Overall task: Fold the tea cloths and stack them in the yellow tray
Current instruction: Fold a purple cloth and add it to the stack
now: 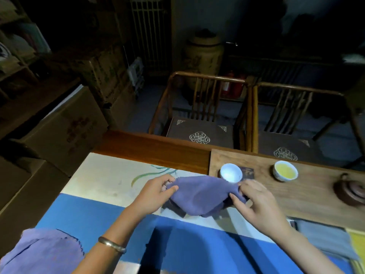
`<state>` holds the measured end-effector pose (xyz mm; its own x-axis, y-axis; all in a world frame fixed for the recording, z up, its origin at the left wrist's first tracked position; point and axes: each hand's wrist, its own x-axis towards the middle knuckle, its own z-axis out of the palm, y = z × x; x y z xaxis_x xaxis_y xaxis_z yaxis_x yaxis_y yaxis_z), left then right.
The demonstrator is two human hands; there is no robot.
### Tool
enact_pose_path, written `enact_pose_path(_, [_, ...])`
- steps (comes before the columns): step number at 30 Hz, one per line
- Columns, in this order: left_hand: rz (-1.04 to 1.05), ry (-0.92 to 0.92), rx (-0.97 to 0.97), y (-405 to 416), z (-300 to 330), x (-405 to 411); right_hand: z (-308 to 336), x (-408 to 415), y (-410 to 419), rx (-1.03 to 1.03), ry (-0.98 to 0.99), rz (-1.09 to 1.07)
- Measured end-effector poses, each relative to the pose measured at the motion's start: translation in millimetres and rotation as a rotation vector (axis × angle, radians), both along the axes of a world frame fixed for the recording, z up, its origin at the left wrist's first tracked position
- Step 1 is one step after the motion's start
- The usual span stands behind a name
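A purple tea cloth (201, 196) is stretched between my two hands just above the table mat, its lower edge sagging onto the mat. My left hand (156, 192) pinches its left corner. My right hand (254, 202) pinches its right corner. Another purple cloth (41, 252) lies crumpled at the bottom left. At the far right edge, a sliver of the yellow tray (358, 246) shows, with a grey folded cloth (324, 240) beside it.
A wooden tea board (308, 192) lies to the right with an empty white cup (231, 172), a cup of yellow tea (285, 170) and a dark clay teapot (349, 189). The blue and white mat (94, 212) covers the table. Chairs and boxes stand beyond.
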<state>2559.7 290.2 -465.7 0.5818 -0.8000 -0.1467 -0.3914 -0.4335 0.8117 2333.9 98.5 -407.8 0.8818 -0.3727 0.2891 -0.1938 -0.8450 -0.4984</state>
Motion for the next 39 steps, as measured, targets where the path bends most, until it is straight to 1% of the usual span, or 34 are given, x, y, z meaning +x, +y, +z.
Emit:
enact_pose_path(4, [-0.102,-0.029,0.010,-22.2,6.6,-73.3,1.4,-86.9,-9.2,0.036,-0.055,-0.104])
enact_pose_path(9, [-0.228,-0.010,0.034,-43.3,-9.6,-167.9,-2.6,-189.1,-17.4,0.045,-0.029,-0.159])
enact_pose_path(12, [-0.219,0.032,0.027,-45.2,-30.1,-218.2,-10.8,-237.6,-19.8,0.059,0.035,-0.184])
enact_pose_path(15, [-0.182,0.026,0.057,-40.7,-49.4,-257.5,-22.9,-272.1,-20.1,0.087,0.101,-0.199])
enact_pose_path(18, [-0.154,-0.013,0.141,-36.5,-63.8,-278.4,-38.7,-291.2,-21.2,0.116,0.180,-0.200])
enact_pose_path(20, [-0.170,-0.054,0.266,-35.7,-69.9,-284.6,-52.3,-296.8,-20.2,0.121,0.229,-0.173])
enact_pose_path(22, [-0.239,-0.112,0.426,-35.9,-71.2,-288.8,-67.4,-298.7,-15.2,0.161,0.266,-0.146])
enact_pose_path(23, [-0.260,-0.136,0.471,-37.0,-70.8,-291.8,-74.5,-298.9,-11.8,0.184,0.281,-0.132])
enact_pose_path(25, [-0.284,-0.178,0.435,-39.9,-69.0,-297.6,-85.7,-298.9,-4.1,0.212,0.319,-0.108])
enact_pose_path(28, [-0.351,-0.218,0.241,-50.7,-55.9,-309.4,-93.6,-300.3,6.4,0.190,0.338,-0.035])
enact_pose_path(30, [-0.454,-0.183,0.138,-62.4,-44.1,-318.6,-93.1,-300.9,10.0,0.176,0.317,0.020])
enact_pose_path(32, [-0.596,-0.134,0.083,-76.8,-34.6,-329.0,-91.3,-300.9,8.9,0.166,0.315,0.045])
enact_pose_path(35, [-0.757,-0.153,0.175,-97.0,-25.8,-340.7,-86.6,-300.6,4.2,0.155,0.358,0.076])
enact_pose_path(37, [-0.825,-0.214,0.212,-107.9,-23.7,-343.1,-83.4,-302.6,0.3,0.158,0.386,0.077])
enact_pose_path(39, [-0.873,-0.302,0.203,-115.8,-21.2,-341.0,-80.9,-306.0,-3.1,0.156,0.408,0.072])
